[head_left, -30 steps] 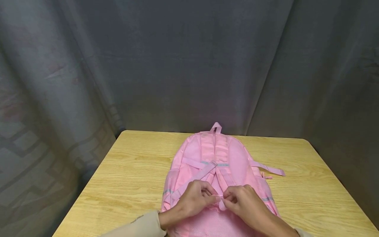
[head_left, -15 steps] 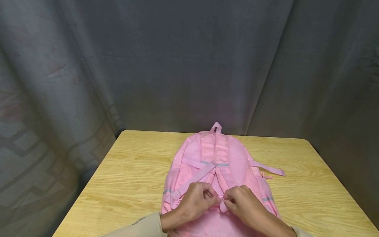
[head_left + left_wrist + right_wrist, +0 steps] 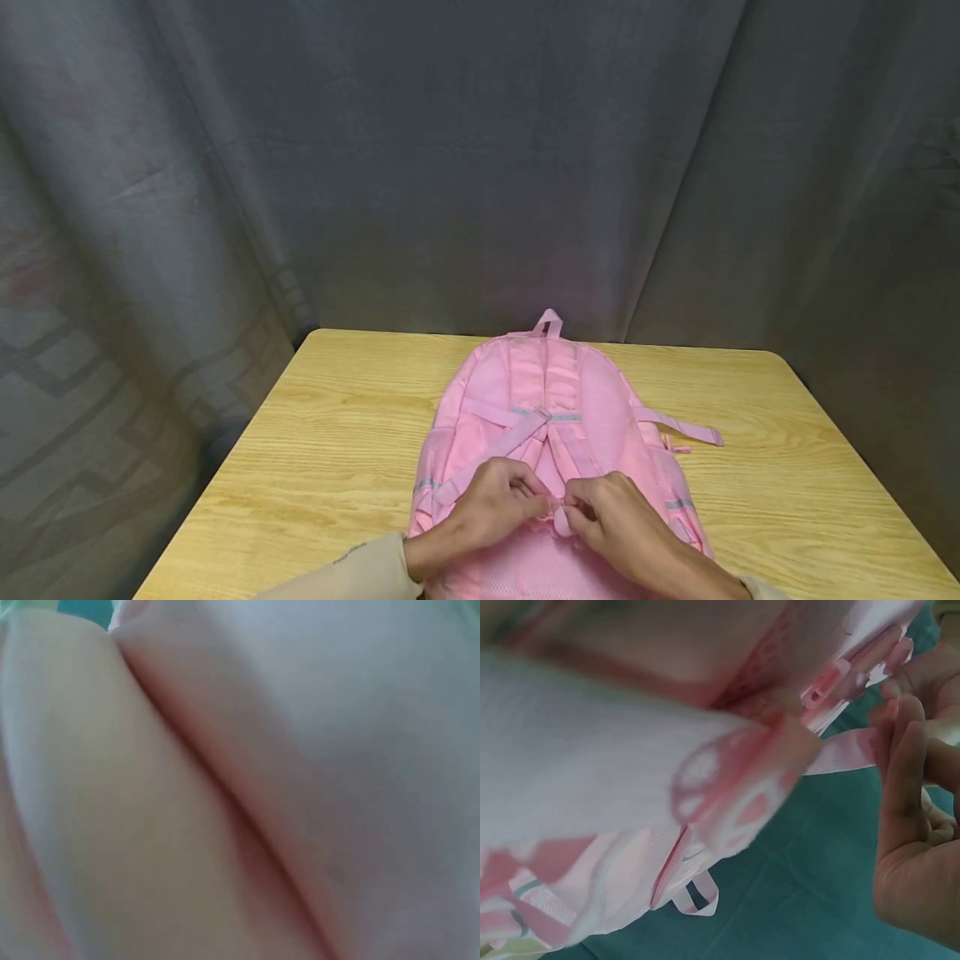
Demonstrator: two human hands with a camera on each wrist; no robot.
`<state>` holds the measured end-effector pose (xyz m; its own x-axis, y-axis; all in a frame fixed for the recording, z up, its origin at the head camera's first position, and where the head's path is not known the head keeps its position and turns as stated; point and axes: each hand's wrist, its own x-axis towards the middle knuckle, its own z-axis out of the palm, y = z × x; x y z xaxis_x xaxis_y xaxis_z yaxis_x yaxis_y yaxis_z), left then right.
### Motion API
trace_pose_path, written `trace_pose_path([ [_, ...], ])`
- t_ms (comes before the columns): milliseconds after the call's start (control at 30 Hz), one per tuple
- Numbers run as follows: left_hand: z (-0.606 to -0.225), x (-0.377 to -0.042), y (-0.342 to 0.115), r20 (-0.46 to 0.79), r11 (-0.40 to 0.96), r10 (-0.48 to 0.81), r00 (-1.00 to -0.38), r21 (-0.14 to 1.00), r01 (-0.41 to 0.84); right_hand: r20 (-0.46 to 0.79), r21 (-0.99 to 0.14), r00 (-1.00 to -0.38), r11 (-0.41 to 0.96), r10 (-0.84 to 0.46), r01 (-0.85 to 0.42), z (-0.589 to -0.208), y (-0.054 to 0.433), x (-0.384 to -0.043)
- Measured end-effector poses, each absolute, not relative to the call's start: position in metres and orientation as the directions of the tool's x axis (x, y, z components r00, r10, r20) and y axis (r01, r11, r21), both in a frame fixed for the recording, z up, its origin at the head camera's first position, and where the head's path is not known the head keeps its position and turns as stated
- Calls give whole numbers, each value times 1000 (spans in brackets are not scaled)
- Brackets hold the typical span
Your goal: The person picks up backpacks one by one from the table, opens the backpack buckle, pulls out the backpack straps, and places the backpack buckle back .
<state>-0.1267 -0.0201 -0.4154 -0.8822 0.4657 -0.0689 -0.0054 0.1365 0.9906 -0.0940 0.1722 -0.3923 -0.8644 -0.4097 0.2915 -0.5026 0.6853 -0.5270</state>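
A pink backpack [image 3: 517, 575] lies on the table with its padded shoulder straps facing up. Over its lower part my left hand [image 3: 495, 507] and right hand [image 3: 622, 521] meet, thumbs and fingertips curled close together. Both pinch a small piece of pink strap, whose rounded end [image 3: 562, 523] hangs below the right fingertips. In the right wrist view, a strap [image 3: 844, 753] runs from the bag to the fingers of a hand [image 3: 922, 840]. Fingers hide most of the pinched part. The left wrist view holds only blurred, pale pink close-up surfaces.
The wooden table [image 3: 337, 417] extends to both sides of the bag. A loose strap [image 3: 686, 428] sticks out to the right, and another strap [image 3: 491, 454] crosses the bag's left side. The top loop [image 3: 549, 321] points toward the grey curtain [image 3: 465, 167] behind.
Both hands stay at the same spot, with only slight shifts of the fingers. The dangling strap end dips a little, then rises again. The backpack stays put.
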Motion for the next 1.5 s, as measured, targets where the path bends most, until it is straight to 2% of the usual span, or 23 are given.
trace_pose_path([
  [400, -419, -133, -18, -247, -21, 467, -849, 957, -290, 469, -444, -780, 653, -415, -614, -396, 170, -95],
  [633, -419, -134, -19, -270, -113, 489, -829, 923, -367, 525, -411, -746, 646, -409, -643, -396, 169, -94],
  [733, -418, -133, -20, -253, -100, 485, -837, 935, -341, 533, -405, -749, 658, -393, -634, -396, 168, -94],
  [833, -417, -132, -20, -212, -46, 463, -861, 964, -262, 504, -423, -781, 682, -370, -596, -395, 168, -93],
  [1033, -415, -128, -20, -91, 86, 442, -892, 995, -58, 288, -525, -884, 711, -368, -467, -389, 170, -92],
  [1167, -416, -124, -21, -8, 133, 444, -896, 990, 56, 151, -583, -909, 708, -388, -399, -385, 171, -94],
  [1300, -416, -122, -21, 37, 165, 445, -895, 979, 123, 120, -590, -919, 718, -376, -371, -384, 171, -95],
  [1500, -417, -121, -20, 41, 205, 447, -893, 968, 146, 129, -570, -924, 736, -359, -365, -387, 171, -95],
])
